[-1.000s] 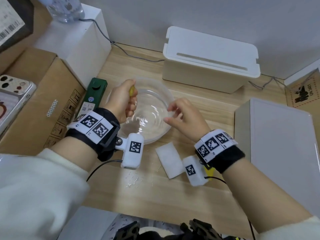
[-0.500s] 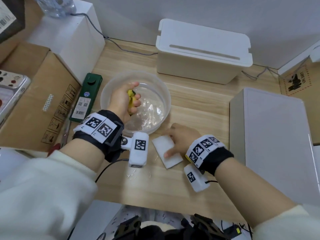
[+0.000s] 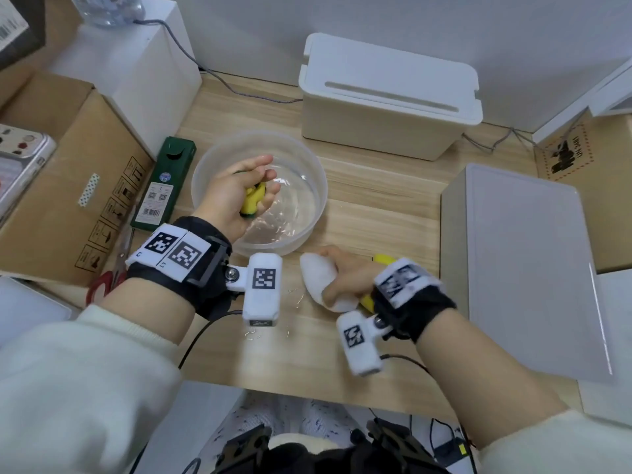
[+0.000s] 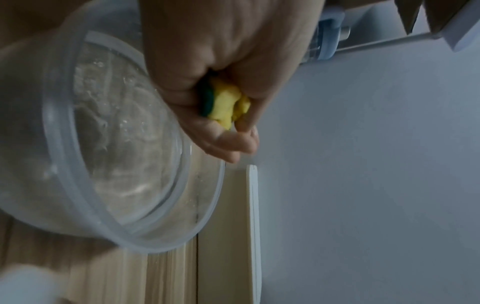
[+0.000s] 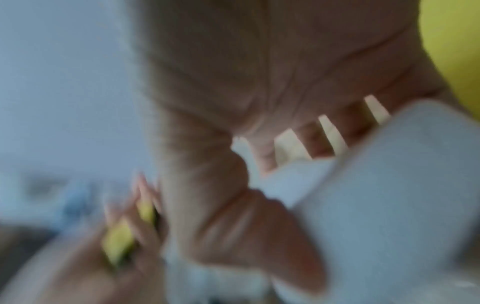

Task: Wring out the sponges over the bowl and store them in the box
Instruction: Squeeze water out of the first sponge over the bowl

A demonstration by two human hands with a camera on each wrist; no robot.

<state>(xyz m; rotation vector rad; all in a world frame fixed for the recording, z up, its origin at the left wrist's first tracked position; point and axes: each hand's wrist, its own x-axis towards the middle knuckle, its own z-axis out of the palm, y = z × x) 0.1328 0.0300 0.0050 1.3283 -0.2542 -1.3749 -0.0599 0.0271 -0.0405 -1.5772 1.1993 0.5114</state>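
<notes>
Change: half a second ago the right hand pressed flat on the white sponge as it lay on the table; now it has curled round that sponge and lifted its edge, just below the bowl. The left hand keeps squeezing the yellow sponge over the bowl, its fingers a little looser than before.
Surface: a light wooden table against a pale wall, with water drops at lower centre of the head view.
Room: a white lidded box stands at upper centre behind the bowl; a grey lid lies at right; a cardboard carton and a green packet sit at left, with red-handled scissors below them.
Bowl: clear plastic, centre of the frame, holding some water.
Left hand: narrow grip, fingers and thumb wrapped round the crumpled yellow sponge with its green backing, above the bowl's inside.
Right hand: fingers curled round the white sponge, thumb on top; the right wrist view is blurred.
Other sponge: a second yellow sponge shows on the table just behind the right wrist.
</notes>
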